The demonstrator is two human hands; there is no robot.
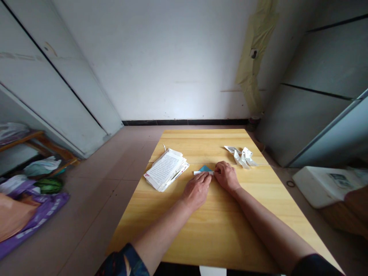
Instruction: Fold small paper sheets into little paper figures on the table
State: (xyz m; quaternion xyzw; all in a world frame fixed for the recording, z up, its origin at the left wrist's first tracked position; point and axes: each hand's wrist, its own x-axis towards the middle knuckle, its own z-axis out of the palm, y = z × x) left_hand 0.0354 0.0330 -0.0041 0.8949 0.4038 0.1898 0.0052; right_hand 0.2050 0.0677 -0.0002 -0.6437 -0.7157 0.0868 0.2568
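Note:
A small folded paper [197, 173] lies near the middle of the wooden table; its front edge is a narrow white strip, and a blue part [205, 168] shows behind that. My left hand [197, 189] is over the strip, fingers close together and pressing it against the tabletop. At the strip's right end, the curled fingers of my right hand [226, 175] hold it, hiding that end. Both hands nearly meet there. To the left lies a stack of printed paper sheets [166, 168], and beyond my right hand are crumpled paper scraps [245, 156].
The wooden table [212, 230] reaches towards a white wall [178, 61]. On the floor at left are a watermelon [49, 185] and a purple bag [43, 214], near a low wooden rack [48, 147]. A white box [319, 186] stands right of the table.

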